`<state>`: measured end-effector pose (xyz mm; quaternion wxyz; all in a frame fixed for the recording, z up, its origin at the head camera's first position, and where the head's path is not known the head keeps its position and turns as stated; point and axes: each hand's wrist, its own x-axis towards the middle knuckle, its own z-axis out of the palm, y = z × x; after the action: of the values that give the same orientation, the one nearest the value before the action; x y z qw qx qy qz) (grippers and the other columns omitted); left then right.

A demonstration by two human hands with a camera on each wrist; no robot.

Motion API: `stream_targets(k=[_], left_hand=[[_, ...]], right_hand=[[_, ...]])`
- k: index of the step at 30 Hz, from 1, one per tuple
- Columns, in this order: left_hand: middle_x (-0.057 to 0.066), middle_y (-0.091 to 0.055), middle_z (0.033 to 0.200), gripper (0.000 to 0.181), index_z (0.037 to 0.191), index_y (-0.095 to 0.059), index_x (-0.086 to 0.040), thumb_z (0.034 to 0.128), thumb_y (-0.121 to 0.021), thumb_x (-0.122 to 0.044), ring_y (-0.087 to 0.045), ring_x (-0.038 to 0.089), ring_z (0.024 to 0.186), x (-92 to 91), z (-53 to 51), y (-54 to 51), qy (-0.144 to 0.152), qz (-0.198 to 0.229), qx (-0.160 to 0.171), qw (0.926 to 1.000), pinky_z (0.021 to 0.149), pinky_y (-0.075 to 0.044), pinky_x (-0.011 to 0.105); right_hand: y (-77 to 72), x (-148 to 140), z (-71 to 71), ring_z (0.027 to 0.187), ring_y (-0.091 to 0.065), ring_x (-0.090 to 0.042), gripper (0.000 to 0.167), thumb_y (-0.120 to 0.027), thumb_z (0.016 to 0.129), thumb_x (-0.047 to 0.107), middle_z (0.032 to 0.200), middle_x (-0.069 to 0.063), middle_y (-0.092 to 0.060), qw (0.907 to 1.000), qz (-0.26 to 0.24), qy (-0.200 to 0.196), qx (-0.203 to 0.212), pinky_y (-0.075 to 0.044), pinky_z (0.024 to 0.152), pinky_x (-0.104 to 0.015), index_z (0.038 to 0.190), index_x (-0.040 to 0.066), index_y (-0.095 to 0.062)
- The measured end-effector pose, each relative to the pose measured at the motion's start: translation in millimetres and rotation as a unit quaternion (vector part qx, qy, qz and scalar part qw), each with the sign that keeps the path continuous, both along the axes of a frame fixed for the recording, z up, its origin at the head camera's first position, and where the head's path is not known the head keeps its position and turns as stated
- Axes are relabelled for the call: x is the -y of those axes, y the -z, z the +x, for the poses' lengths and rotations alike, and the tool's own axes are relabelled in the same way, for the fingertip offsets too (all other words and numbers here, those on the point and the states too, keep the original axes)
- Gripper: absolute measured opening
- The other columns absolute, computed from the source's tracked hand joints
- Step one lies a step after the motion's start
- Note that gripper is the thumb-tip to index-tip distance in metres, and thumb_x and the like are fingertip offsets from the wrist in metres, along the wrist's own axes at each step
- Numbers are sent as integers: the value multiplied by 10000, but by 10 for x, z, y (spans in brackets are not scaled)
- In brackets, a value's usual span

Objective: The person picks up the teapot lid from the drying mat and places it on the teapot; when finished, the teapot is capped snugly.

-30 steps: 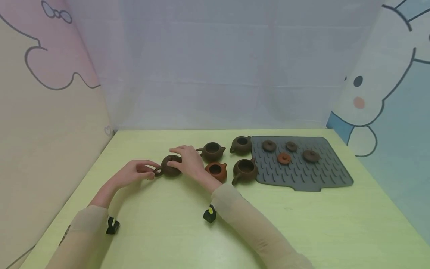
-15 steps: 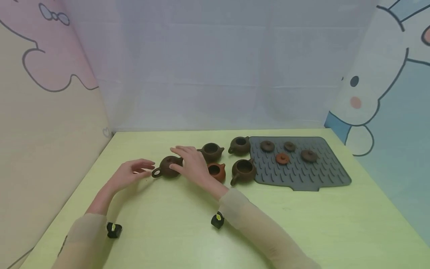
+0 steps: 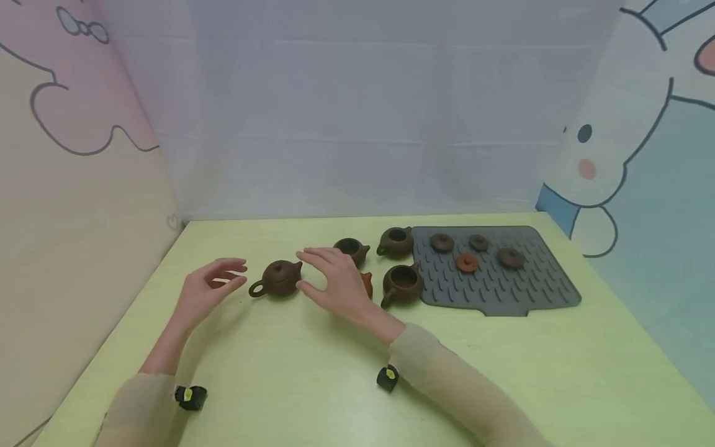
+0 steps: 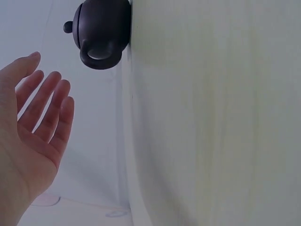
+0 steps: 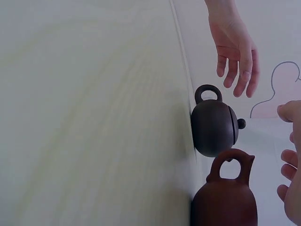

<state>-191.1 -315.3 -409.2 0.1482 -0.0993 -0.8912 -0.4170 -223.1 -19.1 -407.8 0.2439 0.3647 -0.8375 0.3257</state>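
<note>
A dark brown teapot (image 3: 281,278) with its lid on stands upright on the left part of the table, handle toward the left and spout toward the right. Just left of its handle hovers my left hand (image 3: 206,288), fingers loosely bent, holding nothing. My right hand (image 3: 341,282) is in the air near the spout side, thumb and fingers spread apart around nothing. Behind the right hand, a reddish-brown teapot (image 3: 367,282) is mostly hidden in the head view. In the left wrist view, a gap shows between the left hand (image 4: 42,117) and the teapot (image 4: 103,26).
Lidless dark teapots stand at centre: one behind my right hand (image 3: 350,248), one at the back (image 3: 396,243), one in front (image 3: 403,285). A grey ridged mat (image 3: 458,295) at right bears several lids, one of them red (image 3: 467,263).
My left hand has let go of the lidded teapot's handle and drawn back left. My right hand has come off the pot and shifted right, uncovering its lid and spout.
</note>
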Motion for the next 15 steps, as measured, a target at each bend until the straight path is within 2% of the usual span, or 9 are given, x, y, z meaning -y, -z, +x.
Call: stream_targets(k=[3,7,15], left_hand=[[126,-735,1096,333,1230,-673,-149,908,-726,-214,-639,-103,878,-98,32,-24,-124,215,-105,9996,752,-529,112],[112,-742,1060,331,1227,-675,-147,904,-730,-194,-636,-105,863,-219,70,-40,-154,294,-219,9992,740,-525,111],[76,-759,1002,321,1199,-687,-139,885,-748,-167,-646,-77,834,-486,75,-50,68,384,-296,9988,713,-536,154]], right_hand=[[-7,-95,16,1261,-553,-163,484,-745,872,332,1333,29,-643,9998,-57,-41,-200,-454,1035,-447,1325,207,-630],[-9,-236,35,1254,-557,-172,473,-749,865,319,1314,14,-653,9992,-74,-131,-363,-465,1017,-434,1312,208,-640],[-30,-539,54,1246,-576,-190,468,-757,848,269,1312,-26,-656,9978,-129,-270,-587,-463,1053,-419,1295,184,-650]])
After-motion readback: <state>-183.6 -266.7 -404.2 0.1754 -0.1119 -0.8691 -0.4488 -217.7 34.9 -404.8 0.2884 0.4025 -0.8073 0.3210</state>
